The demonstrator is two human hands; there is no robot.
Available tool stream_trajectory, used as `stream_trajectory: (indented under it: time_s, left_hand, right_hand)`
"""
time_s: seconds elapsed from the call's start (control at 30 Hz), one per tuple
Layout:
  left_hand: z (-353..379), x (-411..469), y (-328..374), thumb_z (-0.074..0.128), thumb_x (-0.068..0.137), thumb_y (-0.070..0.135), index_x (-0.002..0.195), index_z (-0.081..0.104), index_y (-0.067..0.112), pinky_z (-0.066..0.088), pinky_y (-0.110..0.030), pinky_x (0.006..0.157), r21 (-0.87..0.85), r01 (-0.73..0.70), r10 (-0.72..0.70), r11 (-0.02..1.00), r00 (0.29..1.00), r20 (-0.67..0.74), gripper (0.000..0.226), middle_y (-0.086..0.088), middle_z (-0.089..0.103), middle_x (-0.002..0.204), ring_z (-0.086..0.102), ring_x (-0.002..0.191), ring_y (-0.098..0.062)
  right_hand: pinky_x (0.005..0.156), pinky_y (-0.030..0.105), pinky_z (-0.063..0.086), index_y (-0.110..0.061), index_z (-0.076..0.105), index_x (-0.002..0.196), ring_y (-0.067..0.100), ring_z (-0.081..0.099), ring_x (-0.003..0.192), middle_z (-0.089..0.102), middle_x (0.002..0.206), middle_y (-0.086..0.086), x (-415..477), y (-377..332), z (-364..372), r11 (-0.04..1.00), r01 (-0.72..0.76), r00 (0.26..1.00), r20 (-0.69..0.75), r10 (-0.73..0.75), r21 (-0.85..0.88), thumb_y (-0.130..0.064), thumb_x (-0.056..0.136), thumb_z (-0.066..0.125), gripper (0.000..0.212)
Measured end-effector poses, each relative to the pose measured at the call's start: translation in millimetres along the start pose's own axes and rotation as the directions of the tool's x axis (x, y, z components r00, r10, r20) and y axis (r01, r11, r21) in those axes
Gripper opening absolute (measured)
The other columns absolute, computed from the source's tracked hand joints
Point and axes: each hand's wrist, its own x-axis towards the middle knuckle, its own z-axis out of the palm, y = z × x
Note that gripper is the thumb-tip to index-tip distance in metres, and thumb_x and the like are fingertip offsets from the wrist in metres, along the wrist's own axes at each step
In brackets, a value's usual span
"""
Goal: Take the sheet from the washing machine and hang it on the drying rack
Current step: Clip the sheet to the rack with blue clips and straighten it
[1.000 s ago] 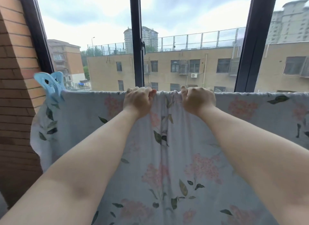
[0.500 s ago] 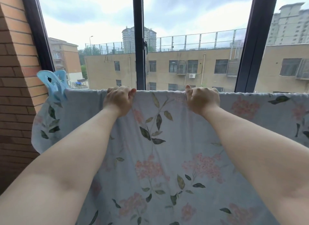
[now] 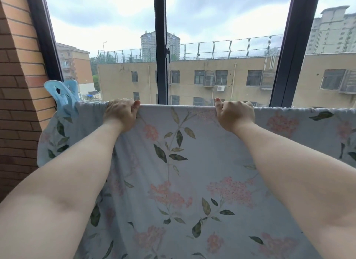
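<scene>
One sheet [image 3: 192, 162]: pale blue-grey, printed with pink flower clusters and green leaves, draped over a horizontal line hidden under its top fold, hanging down in front of the window. Two bare hands, both clamped on the top edge. Left hand [image 3: 120, 113] curled over the fold, thumb tip showing on the near side, just right of the peg. Right hand [image 3: 234, 114] fisted around the edge, thumb up, well apart from the left; fabric stretched flat between the two. Two bare forearms reaching up from the lower corners.

One peg [image 3: 61, 96]: large, light blue plastic, clipped on the sheet's left end near the wall. Left corner of the sheet bunched and drooping below it.

Rack itself not visible; only the covered top line.

Behind: one window with three dark frame uprights [image 3: 161, 46]. One brick wall [image 3: 19, 85] at left, orange and brown. Outside: a beige building [image 3: 212, 79] with a fenced roof, taller blocks beyond, overcast sky.
</scene>
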Motion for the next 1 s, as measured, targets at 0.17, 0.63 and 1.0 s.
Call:
stream_trajectory:
  time_s: [0.17, 0.63, 1.0]
  left_hand:
    - [-1, 1, -14, 0.007, 0.099, 0.058, 0.091, 0.055, 0.015, 0.037, -0.046, 0.099, -0.008, 0.018, -0.018, 1.000, 1.000, 0.004, 0.065, -0.014, 0.063, 0.106, 0.053, 0.108, -0.035]
    - [0, -2, 5, 0.015, 0.102, 0.052, 0.099, 0.054, 0.013, 0.030, -0.046, 0.106, -0.021, 0.089, -0.087, 0.996, 0.995, 0.052, 0.056, -0.018, 0.058, 0.116, 0.047, 0.118, -0.036]
    - [-2, -5, 1, 0.016, 0.103, 0.050, 0.107, 0.055, 0.011, 0.025, -0.045, 0.109, 0.012, 0.073, -0.073, 0.997, 0.996, 0.046, 0.056, -0.019, 0.056, 0.122, 0.043, 0.122, -0.037]
  right_hand:
    - [0.097, 0.045, 0.034, -0.021, 0.072, 0.096, 0.032, 0.063, 0.099, 0.072, 0.102, 0.011, 0, -1, 0, 1.000, 0.007, 1.000, 0.012, -0.007, -0.015, -0.051, 0.104, 0.007, 0.072]
    - [0.095, 0.045, 0.034, -0.016, 0.072, 0.100, 0.032, 0.063, 0.101, 0.072, 0.105, 0.013, 0, 7, 1, 1.000, -0.014, 1.000, -0.004, 0.014, -0.027, -0.046, 0.105, 0.012, 0.068]
    - [0.093, 0.045, 0.035, -0.015, 0.072, 0.095, 0.032, 0.063, 0.092, 0.072, 0.097, 0.013, -3, 1, 2, 0.999, -0.029, 0.999, -0.042, 0.028, -0.024, -0.044, 0.105, 0.013, 0.067]
